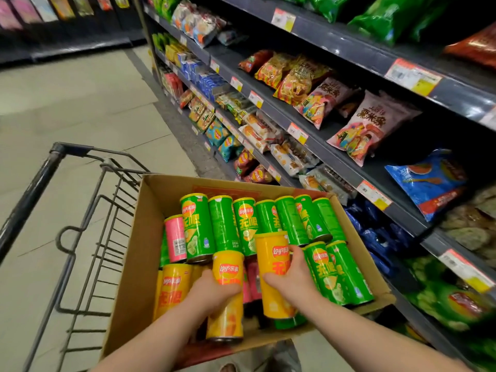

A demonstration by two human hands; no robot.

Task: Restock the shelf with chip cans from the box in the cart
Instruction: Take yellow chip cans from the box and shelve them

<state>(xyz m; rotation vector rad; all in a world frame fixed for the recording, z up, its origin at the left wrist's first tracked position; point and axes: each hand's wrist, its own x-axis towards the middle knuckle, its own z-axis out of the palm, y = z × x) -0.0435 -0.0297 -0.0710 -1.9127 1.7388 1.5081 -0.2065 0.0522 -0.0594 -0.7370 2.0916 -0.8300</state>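
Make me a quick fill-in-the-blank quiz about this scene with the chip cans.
1. The can in the left hand and the can in the right hand are both ____.
2. Most cans in the cardboard box are ____.
3. The box sits in a wire ____.
4. The shelf stands on the person's ____ side.
Missing words: yellow; green; cart; right.
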